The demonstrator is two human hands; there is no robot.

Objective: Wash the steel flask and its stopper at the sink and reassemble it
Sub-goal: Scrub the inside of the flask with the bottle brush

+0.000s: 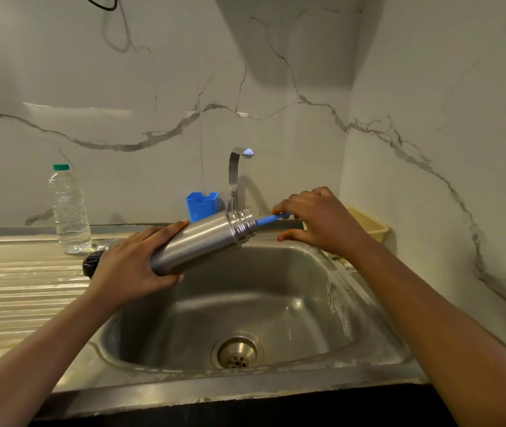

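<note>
Forearms [430, 318]: both bare, reaching in from the lower corners over the sink's front rim.
Sink [245, 392]: a steel basin with its drain [236, 351] in the floor and a ribbed drainboard [14, 288] to the left on the bench.
Left grip [131, 263]: closed round the lower half of the steel flask, fingers over the top and thumb beneath, near the base.
Steel flask [202, 241]: held in the air above the basin's back left part. It was tilted, base low in the left grip and threaded open mouth raised toward the right grip.
Right grip [319, 223]: just beyond the flask's mouth, not touching the flask. Thumb and fingertips pinched the end of the blue handle, the other fingers curled below.
Blue handle [268, 219]: a thin rod running from the right grip into the flask's mouth, its far end hidden inside.
Black round piece [90, 263]: on the drainboard, partly hidden behind the left grip.
Tap [234, 177]: upright behind the flask.
Blue holder [201, 206]: against the wall, just left of the tap.
Water bottle [70, 211]: clear with a green cap, upright at the bench's back.
Yellow basket [368, 224]: behind the right grip, in the corner.
</note>
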